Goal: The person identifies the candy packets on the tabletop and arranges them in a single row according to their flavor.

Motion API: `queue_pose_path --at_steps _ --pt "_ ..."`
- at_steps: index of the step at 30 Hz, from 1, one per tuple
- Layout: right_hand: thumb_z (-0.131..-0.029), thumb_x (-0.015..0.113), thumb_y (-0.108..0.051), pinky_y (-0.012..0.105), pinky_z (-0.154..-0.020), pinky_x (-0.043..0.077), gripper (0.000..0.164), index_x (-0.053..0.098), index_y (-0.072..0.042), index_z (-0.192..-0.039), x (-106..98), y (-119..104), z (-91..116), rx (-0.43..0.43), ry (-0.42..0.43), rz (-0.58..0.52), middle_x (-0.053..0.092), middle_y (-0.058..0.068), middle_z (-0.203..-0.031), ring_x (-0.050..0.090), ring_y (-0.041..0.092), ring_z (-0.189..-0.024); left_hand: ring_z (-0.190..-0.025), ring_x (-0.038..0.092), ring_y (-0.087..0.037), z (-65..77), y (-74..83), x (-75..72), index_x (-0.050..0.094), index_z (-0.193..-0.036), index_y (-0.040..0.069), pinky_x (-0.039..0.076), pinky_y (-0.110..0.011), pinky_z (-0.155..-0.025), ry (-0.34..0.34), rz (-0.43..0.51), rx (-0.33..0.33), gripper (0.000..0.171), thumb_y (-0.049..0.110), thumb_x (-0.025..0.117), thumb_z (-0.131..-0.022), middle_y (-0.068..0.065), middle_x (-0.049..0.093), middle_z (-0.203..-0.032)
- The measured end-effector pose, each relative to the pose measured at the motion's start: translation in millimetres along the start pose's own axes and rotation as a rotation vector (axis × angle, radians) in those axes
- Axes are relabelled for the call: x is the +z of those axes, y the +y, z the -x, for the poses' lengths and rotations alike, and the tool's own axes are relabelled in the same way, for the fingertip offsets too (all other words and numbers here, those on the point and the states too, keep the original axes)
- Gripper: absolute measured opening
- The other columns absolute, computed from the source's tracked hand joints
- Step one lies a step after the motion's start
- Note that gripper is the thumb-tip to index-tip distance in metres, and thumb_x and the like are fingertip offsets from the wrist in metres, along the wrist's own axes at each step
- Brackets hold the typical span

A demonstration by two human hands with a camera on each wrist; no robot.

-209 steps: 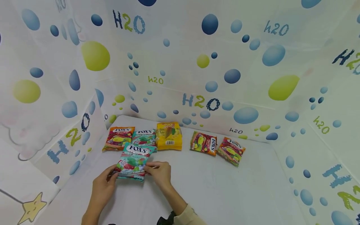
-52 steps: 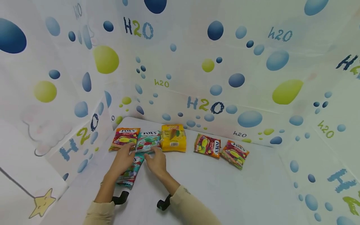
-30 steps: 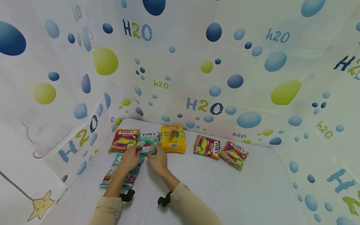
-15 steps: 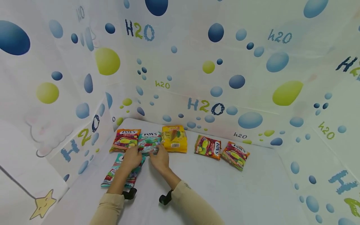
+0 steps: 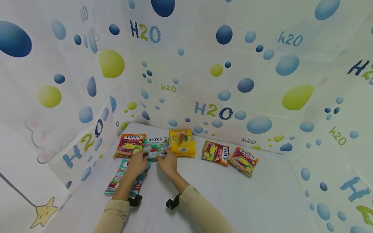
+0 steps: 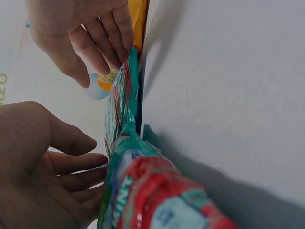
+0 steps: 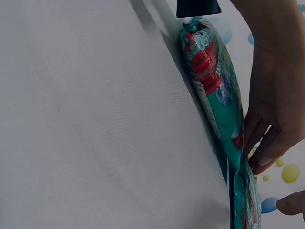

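A green Fox's mint candy bag (image 5: 155, 146) lies flat in the back row, with a hand at each side of its near end. My left hand (image 5: 137, 164) touches its left edge, fingers loosely bent and thumb apart from the bag in the left wrist view. Extended fingers of my right hand (image 5: 169, 161) rest along its right edge, by the yellow candy bag (image 5: 183, 144). Under my left forearm lies a second mint candy bag (image 5: 116, 181), partly hidden. An orange Fox's fruits candy bag (image 5: 129, 145) sits left of the far mint bag.
Two more fruits candy bags, one turned sideways (image 5: 215, 152) and one tilted (image 5: 244, 161), lie to the right on the white table (image 5: 233, 200). A printed sheet (image 5: 186, 64) forms the back and side walls. Black wrist cameras (image 5: 172, 203) hang under the forearms.
The near mint bag, earlier held in both hands, now lies on the table. Both hands have moved to the far mint bag. The yellow bag has just shifted slightly right.
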State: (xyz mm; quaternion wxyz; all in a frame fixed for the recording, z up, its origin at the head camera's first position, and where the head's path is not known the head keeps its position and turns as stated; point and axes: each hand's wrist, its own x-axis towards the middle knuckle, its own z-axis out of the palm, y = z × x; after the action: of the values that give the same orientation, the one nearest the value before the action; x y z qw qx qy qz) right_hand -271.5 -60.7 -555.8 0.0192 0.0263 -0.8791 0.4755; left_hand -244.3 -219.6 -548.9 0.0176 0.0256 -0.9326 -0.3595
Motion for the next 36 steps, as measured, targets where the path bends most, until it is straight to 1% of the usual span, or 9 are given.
queue_pose_path --at_steps 6,10,13,17,21,26,28,33,36 --pt "-0.097 0.073 -0.021 0.045 -0.106 0.052 0.046 0.066 0.0 -0.137 -0.4 0.7 -4.5 0.049 0.019 -0.04 0.068 0.014 -0.137 0.062 0.027 -0.129 -0.119 0.059 -0.046 0.8 -6.4 -1.2 0.053 -0.142 -0.015 0.05 -0.06 -0.099 0.025 0.061 0.007 0.045 0.008 0.048 -0.104 -0.036 0.056 -0.14" --pt "-0.095 0.075 -0.017 0.042 -0.102 0.055 0.04 0.071 -0.001 -0.132 -2.6 3.0 -7.5 0.068 0.043 -0.061 0.073 0.011 -0.128 0.065 0.023 -0.123 -0.125 0.057 -0.047 1.7 -8.4 -1.0 0.054 -0.142 -0.013 0.049 -0.061 -0.103 0.03 0.109 -0.018 0.044 0.008 0.046 -0.104 -0.034 0.055 -0.142" --pt "-0.092 0.079 -0.014 0.038 -0.094 0.059 0.034 0.076 -0.002 -0.124 -5.0 4.4 -9.5 0.097 0.075 -0.112 0.078 0.008 -0.114 0.071 0.019 -0.108 -0.126 0.055 -0.047 2.8 -7.1 -2.3 0.055 -0.141 -0.012 0.048 -0.062 -0.104 0.044 0.148 -0.052 0.043 0.007 0.044 -0.104 -0.034 0.054 -0.143" --pt "-0.085 0.085 -0.011 0.036 -0.086 0.059 0.024 0.082 -0.006 -0.109 -9.0 6.0 -12.4 0.154 0.134 -0.198 0.08 0.004 -0.099 0.072 0.016 -0.095 -0.113 0.057 -0.042 3.0 -5.7 -3.2 0.057 -0.141 -0.01 0.051 -0.052 -0.091 0.066 0.175 -0.095 0.043 0.008 0.042 -0.104 -0.033 0.055 -0.143" --pt "-0.084 0.087 -0.011 0.037 -0.092 0.056 0.017 0.085 -0.012 -0.1 -11.3 8.7 -16.4 0.212 0.15 -0.238 0.08 0.0 -0.103 0.069 0.017 -0.106 -0.101 0.059 -0.041 3.3 -7.6 -1.5 0.059 -0.141 -0.007 0.05 -0.047 -0.079 0.1 0.198 -0.113 0.044 0.008 0.041 -0.104 -0.031 0.055 -0.144" --pt "-0.084 0.087 -0.015 0.042 -0.097 0.053 0.011 0.086 -0.014 -0.094 -13.3 12.3 -20.1 0.269 0.137 -0.244 0.079 0.002 -0.107 0.067 0.022 -0.113 -0.108 0.06 -0.041 5.4 -11.7 3.2 0.06 -0.14 -0.007 0.052 -0.054 -0.088 0.164 0.231 -0.107 0.042 0.007 0.043 -0.104 -0.029 0.057 -0.143" --pt "-0.084 0.087 -0.016 0.042 -0.096 0.051 0.009 0.086 -0.014 -0.092 -13.7 14.0 -21.3 0.288 0.128 -0.246 0.078 0.004 -0.107 0.065 0.023 -0.113 -0.108 0.061 -0.039 5.9 -11.8 3.9 0.061 -0.139 -0.008 0.052 -0.051 -0.088 0.184 0.229 -0.108 0.041 0.008 0.045 -0.104 -0.029 0.058 -0.141" --pt "-0.083 0.088 -0.017 0.039 -0.091 0.051 0.009 0.086 -0.013 -0.09 -13.7 17.3 -21.8 0.301 0.111 -0.262 0.078 0.005 -0.106 0.064 0.024 -0.112 -0.08 0.06 -0.029 5.8 -9.4 3.2 0.061 -0.138 -0.008 0.046 -0.035 -0.063 0.181 0.251 -0.138 0.041 0.01 0.047 -0.104 -0.03 0.062 -0.135" --pt "-0.082 0.088 -0.017 0.039 -0.091 0.051 0.007 0.086 -0.014 -0.088 -13.8 18.3 -21.1 0.301 0.115 -0.283 0.078 0.006 -0.109 0.063 0.025 -0.114 -0.073 0.059 -0.027 5.2 -7.5 2.7 0.06 -0.14 -0.008 0.044 -0.032 -0.056 0.161 0.265 -0.158 0.042 0.012 0.048 -0.105 -0.031 0.063 -0.133"
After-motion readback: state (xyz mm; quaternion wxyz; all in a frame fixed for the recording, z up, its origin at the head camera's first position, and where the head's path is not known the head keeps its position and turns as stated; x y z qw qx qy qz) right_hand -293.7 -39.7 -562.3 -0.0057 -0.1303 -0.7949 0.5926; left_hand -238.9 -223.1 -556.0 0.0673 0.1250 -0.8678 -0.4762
